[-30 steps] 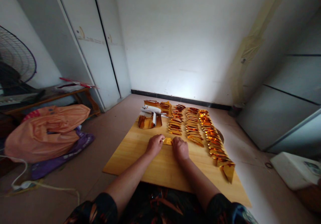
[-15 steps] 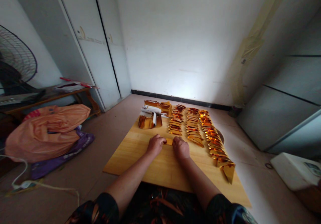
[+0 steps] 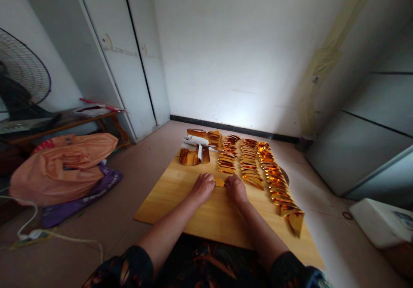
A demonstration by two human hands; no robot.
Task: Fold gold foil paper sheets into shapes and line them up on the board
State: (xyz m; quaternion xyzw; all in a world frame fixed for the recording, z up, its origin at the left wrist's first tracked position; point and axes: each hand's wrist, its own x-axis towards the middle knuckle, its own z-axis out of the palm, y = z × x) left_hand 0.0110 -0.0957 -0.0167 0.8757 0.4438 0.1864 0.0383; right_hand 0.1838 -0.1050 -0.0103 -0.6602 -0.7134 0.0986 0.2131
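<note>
A small piece of gold foil paper (image 3: 220, 182) lies on the wooden board (image 3: 180, 197), pinched from both sides. My left hand (image 3: 203, 187) presses its left end with curled fingers. My right hand (image 3: 236, 188) holds its right end. Most of the paper is hidden between the two hands. Beyond them, three rows of folded gold paper pieces (image 3: 250, 167) run away across the board, the right row reaching a larger folded piece (image 3: 295, 221) near the board's edge.
A stack of gold sheets with white paper rolls (image 3: 195, 150) sits at the board's far left. An orange bag (image 3: 61, 165) and purple cloth lie on the floor to the left, under a fan (image 3: 22, 81). A white box (image 3: 383, 221) stands at right.
Both hands stayed on the gold paper and drew closer together, covering more of it. The camera shifted slightly.
</note>
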